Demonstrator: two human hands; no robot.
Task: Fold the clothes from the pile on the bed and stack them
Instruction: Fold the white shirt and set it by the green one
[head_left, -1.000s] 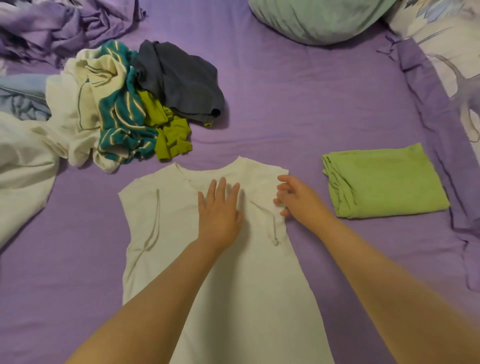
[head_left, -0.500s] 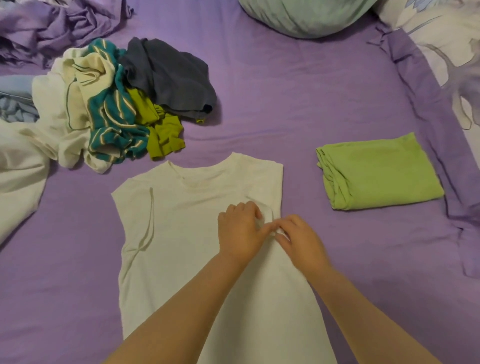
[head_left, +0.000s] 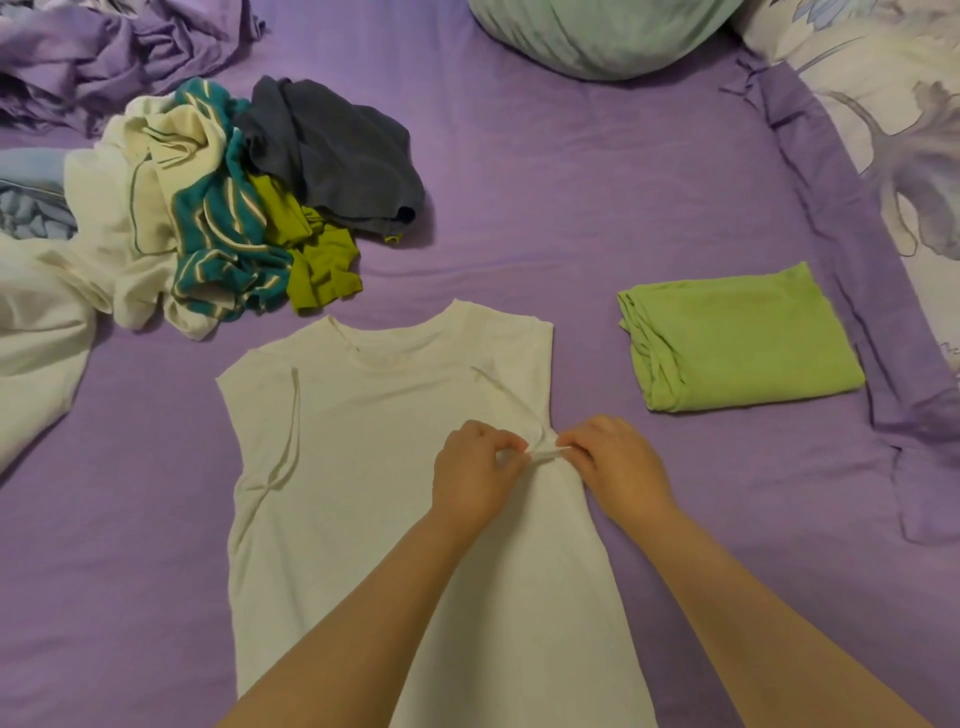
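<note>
- The white shirt (head_left: 363, 467) lies flat on the purple bed (head_left: 545, 218), spread toward the near edge, neckline pointing to the far edge, both sleeves folded inward.
- The left hand (head_left: 475, 475) is curled, pinching a small bunched fold of the shirt by its right side seam.
- The right hand (head_left: 615, 465) is curled too, pinching the same fold from the other side; the two hands sit just beside each other, fingertips nearly meeting on the fabric.
- A folded green garment (head_left: 737, 338) lies near the bed's right edge, apart from the shirt.
- The unfolded pile (head_left: 249, 208) sits toward the far left of the bed (cream, teal-striped, olive and dark grey pieces tangled together), close to the shirt's collar but not touching it.
- A pale green pillow (head_left: 597, 31) rests at the far edge.
- A floral cover (head_left: 893, 104) lies along the far right corner.
</note>
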